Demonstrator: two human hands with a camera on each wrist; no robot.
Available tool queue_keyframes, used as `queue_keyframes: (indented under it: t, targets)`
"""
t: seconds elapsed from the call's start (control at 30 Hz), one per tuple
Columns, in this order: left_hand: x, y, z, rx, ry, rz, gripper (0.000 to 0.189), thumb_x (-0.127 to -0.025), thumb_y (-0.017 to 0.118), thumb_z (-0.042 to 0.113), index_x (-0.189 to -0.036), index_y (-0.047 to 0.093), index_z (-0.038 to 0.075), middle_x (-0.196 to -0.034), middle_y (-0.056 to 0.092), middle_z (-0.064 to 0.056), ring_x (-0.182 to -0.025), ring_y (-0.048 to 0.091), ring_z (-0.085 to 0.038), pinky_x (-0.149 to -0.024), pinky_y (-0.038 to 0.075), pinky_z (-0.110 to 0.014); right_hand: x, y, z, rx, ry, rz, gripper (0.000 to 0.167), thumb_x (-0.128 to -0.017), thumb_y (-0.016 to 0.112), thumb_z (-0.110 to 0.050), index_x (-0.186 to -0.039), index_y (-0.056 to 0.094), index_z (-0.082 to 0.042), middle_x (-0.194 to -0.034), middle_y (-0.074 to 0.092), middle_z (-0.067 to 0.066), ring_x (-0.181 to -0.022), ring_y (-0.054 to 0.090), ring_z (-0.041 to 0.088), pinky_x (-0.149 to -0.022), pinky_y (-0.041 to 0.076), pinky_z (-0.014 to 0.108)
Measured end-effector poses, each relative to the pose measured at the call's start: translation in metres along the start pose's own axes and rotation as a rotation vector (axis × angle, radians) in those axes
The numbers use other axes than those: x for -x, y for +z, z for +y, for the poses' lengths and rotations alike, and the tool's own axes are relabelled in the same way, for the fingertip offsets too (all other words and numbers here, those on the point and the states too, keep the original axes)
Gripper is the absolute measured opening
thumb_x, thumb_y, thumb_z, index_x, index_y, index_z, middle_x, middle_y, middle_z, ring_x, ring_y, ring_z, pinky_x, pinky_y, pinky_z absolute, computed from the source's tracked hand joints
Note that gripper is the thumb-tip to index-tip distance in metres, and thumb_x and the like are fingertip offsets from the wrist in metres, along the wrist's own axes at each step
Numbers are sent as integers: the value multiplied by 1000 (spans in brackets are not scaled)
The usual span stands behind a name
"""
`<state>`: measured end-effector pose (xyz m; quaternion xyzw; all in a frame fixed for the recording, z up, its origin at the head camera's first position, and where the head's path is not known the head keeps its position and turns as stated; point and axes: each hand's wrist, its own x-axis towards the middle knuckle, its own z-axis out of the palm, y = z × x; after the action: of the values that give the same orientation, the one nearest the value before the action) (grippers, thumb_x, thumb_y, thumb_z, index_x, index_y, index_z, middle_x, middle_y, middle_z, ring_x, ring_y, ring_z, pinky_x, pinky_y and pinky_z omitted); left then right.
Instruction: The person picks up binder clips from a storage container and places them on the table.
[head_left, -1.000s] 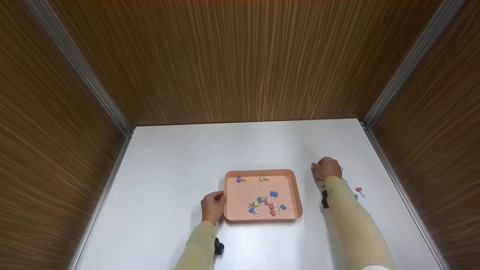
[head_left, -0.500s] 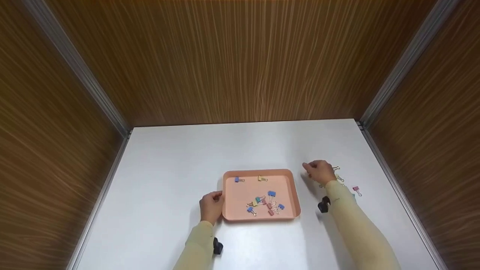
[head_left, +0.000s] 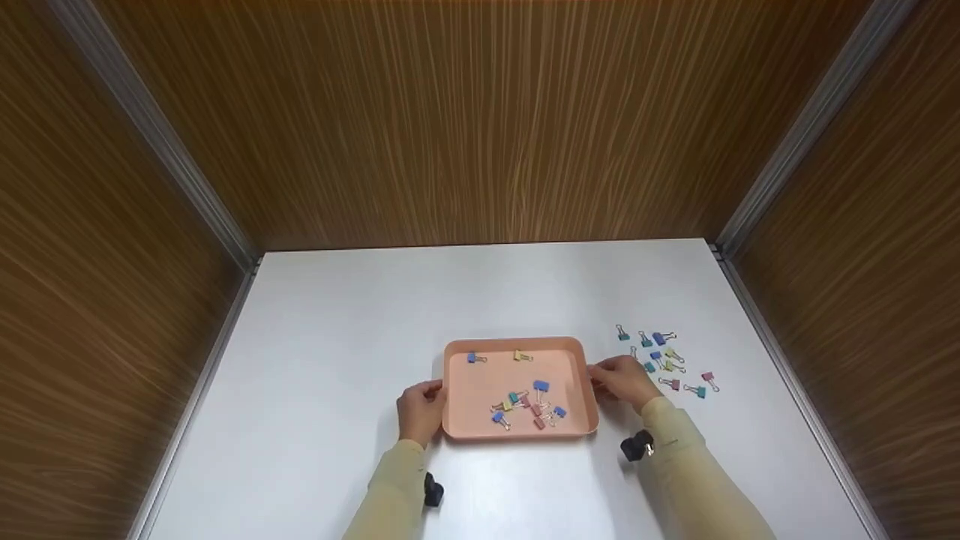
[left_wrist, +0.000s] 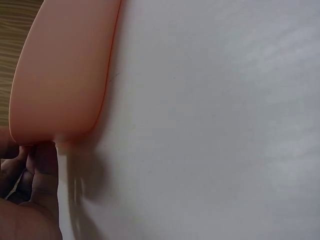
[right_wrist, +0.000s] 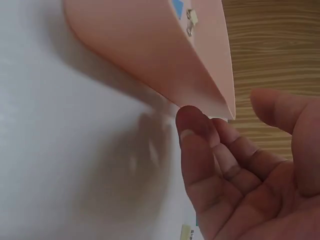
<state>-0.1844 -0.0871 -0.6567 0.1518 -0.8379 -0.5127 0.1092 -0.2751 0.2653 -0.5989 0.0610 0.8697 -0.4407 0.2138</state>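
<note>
Head view: a pink tray (head_left: pixel 469 386) lies on a white surface (head_left: pixel 330 337) between both hands, holding colored binder clips (head_left: pixel 541 385); the left hand (head_left: pixel 420 414) grips its left edge, while the right hand (head_left: pixel 625 380) reaches its right edge, near loose clips (head_left: pixel 659 339).

Left wrist view: bent fingers (left_wrist: pixel 45 177) meet the tray's end.

Right wrist view: fingertips (right_wrist: pixel 190 120) at the tray's corner, thumb (right_wrist: pixel 272 107) spread apart, hand unclosed.

Tray (head_left: pixel 469 397): plain salmon pink. Binder clips (head_left: pixel 541 385): blue, yellow, teal, pink. Tabletop (head_left: pixel 337 315): white. Panels (head_left: pixel 480 120): brown, streaked lighter. Rails (head_left: pixel 154 135): grey. Sleeves (head_left: pixel 391 476): pale yellow. Wrist devices (head_left: pixel 433 490): black.
</note>
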Motion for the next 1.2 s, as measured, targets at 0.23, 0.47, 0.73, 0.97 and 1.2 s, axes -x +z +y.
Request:
queue_keyframes:
  t: [0.23, 0.47, 0.73, 0.97, 1.2]
  targets:
    - [0, 3, 0, 4, -16, -15, 15, -87, 68, 10, -100, 74, 5, -84, 69, -1, -77, 62, -13, -71, 52, -31, 5, 13, 6, 31, 31, 47, 35, -92, 62, -30, -111, 65, 0, -94, 67, 9, -81, 61, 19, -70, 52, 30]
    - [0, 5, 1, 17, -43, -22, 16, -87, 68, 11, -100, 74, 4, -85, 69, -2, -78, 62, -14, -72, 52, -32, 8, 19, 13, -1, 24, 119, 25, -91, 63, -24, -103, 66, -2, -91, 65, 9, -79, 59, 20, -67, 51, 28]
    - [2, 5, 2, 20, -52, -22, 17, -87, 67, 9, -101, 74, 4, -86, 70, -3, -80, 63, -14, -73, 53, -32, 10, 23, 17, -4, -16, 182, 15, -89, 67, -20, -91, 67, -4, -82, 63, 7, -71, 57, 17, -60, 49, 26]
    - [3, 4, 3, 0, -27, -12, 15, -87, 66, 5, -99, 75, 3, -85, 71, -4, -78, 64, -15, -71, 54, -32, 10, 25, 16, -13, -7, 216, 13, -89, 68, -18, -90, 67, -5, -81, 63, 7, -70, 56, 18, -59, 47, 26]
    - [3, 4, 4, -16, -45, -26, 16, -88, 65, 6, -101, 74, 4, -89, 72, -4, -83, 66, -16, -76, 54, -33, 11, 29, 19, -47, 7, 227, 12, -88, 68, -16, -93, 67, -5, -84, 62, 7, -74, 57, 18, -63, 48, 26]
